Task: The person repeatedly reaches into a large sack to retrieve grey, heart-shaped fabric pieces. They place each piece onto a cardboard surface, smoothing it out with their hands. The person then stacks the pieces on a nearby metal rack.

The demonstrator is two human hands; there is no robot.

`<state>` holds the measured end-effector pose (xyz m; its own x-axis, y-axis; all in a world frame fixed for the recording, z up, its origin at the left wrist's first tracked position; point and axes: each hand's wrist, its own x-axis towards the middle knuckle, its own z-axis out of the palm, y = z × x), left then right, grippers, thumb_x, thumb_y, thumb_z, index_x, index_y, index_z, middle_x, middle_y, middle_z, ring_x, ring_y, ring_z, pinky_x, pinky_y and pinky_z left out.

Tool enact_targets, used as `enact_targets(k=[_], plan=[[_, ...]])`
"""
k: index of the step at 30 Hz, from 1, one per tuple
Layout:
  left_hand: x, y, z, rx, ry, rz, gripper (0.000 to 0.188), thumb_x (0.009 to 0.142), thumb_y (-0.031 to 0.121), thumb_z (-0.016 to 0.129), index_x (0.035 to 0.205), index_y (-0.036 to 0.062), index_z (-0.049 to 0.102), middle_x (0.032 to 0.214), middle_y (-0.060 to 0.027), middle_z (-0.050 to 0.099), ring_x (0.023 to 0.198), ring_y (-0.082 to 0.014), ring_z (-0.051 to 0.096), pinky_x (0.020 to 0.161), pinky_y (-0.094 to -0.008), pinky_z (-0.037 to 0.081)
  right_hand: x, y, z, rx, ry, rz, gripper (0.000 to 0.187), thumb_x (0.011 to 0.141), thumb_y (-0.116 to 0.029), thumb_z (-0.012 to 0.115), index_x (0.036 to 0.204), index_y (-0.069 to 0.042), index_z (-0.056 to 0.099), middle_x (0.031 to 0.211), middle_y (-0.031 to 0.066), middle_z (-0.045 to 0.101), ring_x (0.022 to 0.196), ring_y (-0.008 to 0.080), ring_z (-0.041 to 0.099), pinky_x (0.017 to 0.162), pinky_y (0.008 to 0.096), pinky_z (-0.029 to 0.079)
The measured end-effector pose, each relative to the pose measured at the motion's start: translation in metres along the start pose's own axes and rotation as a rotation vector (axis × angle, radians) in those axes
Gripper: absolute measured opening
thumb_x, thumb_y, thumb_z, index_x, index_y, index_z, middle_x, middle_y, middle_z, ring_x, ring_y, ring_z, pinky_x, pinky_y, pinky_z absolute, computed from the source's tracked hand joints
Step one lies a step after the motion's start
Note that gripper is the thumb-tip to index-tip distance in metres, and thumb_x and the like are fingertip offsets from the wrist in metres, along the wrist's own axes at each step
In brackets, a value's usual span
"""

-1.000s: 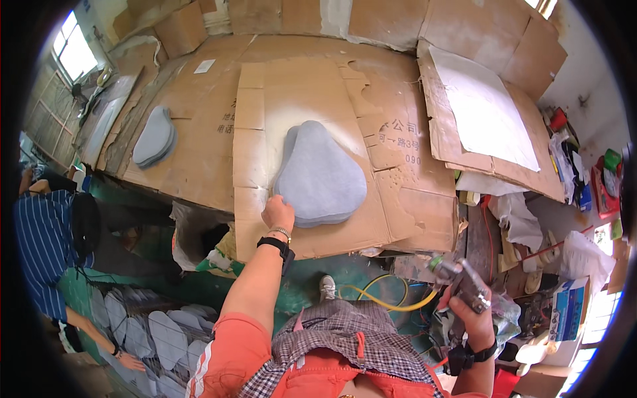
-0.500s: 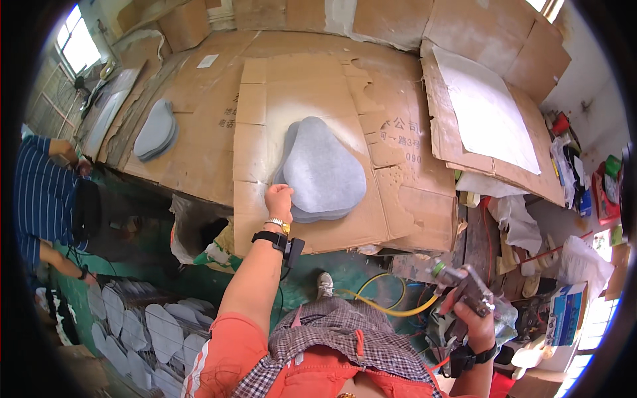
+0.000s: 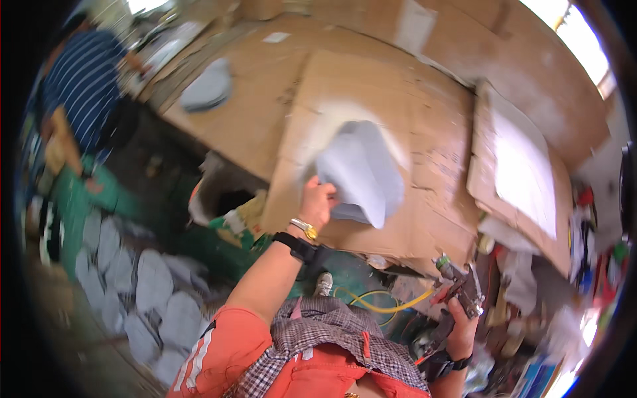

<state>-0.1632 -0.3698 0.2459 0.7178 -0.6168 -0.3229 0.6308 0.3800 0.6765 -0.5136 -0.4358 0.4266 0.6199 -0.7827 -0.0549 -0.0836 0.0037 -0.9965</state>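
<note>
My left hand (image 3: 318,201) pinches the left edge of a thin grey pear-shaped sheet (image 3: 350,171). This sheet is bent and partly lifted off more grey sheets (image 3: 393,186), which lie on a piece of cardboard (image 3: 424,86). Low on the right, my right hand (image 3: 462,324) is wrapped round a metal spray gun (image 3: 463,286). A yellow hose (image 3: 398,308) runs toward the gun. The gun is apart from the sheets. Motion blurs the sheet's edges slightly.
Another grey stack (image 3: 207,86) lies at the table's far left. A white sheet on a raised board (image 3: 524,166) stands at the right. Several grey pieces (image 3: 154,282) fill a rack at the lower left. A person in a striped shirt (image 3: 83,79) stands at the left.
My left hand has raised and bent the top grey sheet, which lay flat on the stack before. The view has turned. The person at the left now reaches toward the table.
</note>
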Motion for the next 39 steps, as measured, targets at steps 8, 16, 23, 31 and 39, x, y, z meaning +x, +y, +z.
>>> enact_targets(k=[8, 16, 23, 31, 39], plan=[[-0.210, 0.084, -0.018, -0.235, 0.274, 0.398, 0.041, 0.078, -0.007, 0.048, 0.116, 0.0036, 0.058, 0.103, -0.0067, 0.064, 0.092, -0.0200, 0.064, 0.081, -0.0388, 0.057, 0.035, -0.004, 0.002, -0.008, -0.520, 0.141, 0.042, 0.083, -0.019, 0.067, 0.116, 0.004, 0.054, 0.089, 0.0105, 0.063, 0.083, 0.0201, 0.060, 0.083, 0.0343, 0.046], [-0.409, 0.057, -0.071, -0.156, 0.863, 1.022, 0.038, 0.079, -0.012, 0.046, 0.112, 0.0041, 0.056, 0.104, -0.0064, 0.062, 0.093, -0.0214, 0.062, 0.084, -0.0399, 0.053, 0.063, -0.052, 0.012, -0.022, -0.924, 0.099, 0.037, 0.083, -0.014, 0.065, 0.114, 0.002, 0.055, 0.093, 0.0093, 0.061, 0.089, 0.0191, 0.059, 0.086, 0.0354, 0.045], [-0.460, -0.068, -0.212, -0.620, 1.654, 0.767, 0.054, 0.085, 0.009, 0.057, 0.137, 0.0116, 0.041, 0.129, -0.0107, 0.051, 0.108, -0.0269, 0.056, 0.098, -0.0537, 0.041, 0.060, -0.064, 0.029, -0.040, -1.032, 0.114, 0.035, 0.082, -0.014, 0.066, 0.112, 0.001, 0.056, 0.091, 0.0086, 0.063, 0.087, 0.0201, 0.060, 0.085, 0.0340, 0.045], [-0.390, -0.082, -0.294, 0.760, 1.888, 0.334, 0.053, 0.085, 0.021, 0.064, 0.129, -0.0017, 0.045, 0.108, -0.0137, 0.056, 0.092, -0.0275, 0.055, 0.087, -0.0396, 0.046, 0.047, -0.064, 0.019, -0.061, -0.782, 0.087, 0.026, 0.085, -0.012, 0.064, 0.107, 0.003, 0.060, 0.092, 0.0087, 0.064, 0.085, 0.0176, 0.061, 0.082, 0.0334, 0.049], [-0.215, 0.041, -0.283, 0.533, 1.065, 0.486, 0.040, 0.089, 0.010, 0.060, 0.127, 0.0026, 0.050, 0.102, -0.0058, 0.059, 0.091, -0.0140, 0.054, 0.083, -0.0287, 0.046, -0.004, -0.049, 0.003, -0.215, -0.142, -0.024, 0.042, 0.087, -0.018, 0.068, 0.120, 0.003, 0.053, 0.088, 0.0065, 0.063, 0.080, 0.0142, 0.061, 0.077, 0.0303, 0.050]])
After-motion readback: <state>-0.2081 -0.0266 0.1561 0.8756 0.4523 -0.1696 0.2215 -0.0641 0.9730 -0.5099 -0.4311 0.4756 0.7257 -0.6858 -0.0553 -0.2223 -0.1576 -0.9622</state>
